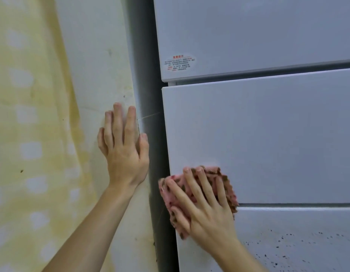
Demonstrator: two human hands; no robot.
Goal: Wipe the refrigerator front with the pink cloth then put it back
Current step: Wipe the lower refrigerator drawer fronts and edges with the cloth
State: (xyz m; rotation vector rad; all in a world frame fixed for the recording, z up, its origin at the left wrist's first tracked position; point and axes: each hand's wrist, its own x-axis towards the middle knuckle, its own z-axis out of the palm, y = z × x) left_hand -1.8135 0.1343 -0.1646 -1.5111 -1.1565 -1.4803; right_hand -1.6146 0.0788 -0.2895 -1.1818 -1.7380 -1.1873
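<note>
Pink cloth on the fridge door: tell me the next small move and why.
Probably slide the pink cloth down onto the lowest door panel. The right hand presses it flat at the middle panel's lower left corner, and dark specks dot the panel just below. The left hand rests on the wall.

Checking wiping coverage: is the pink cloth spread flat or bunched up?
Bunched. The pink cloth is crumpled under the right hand, pressed against the refrigerator front, with uneven edges poking out around the fingers.
</note>
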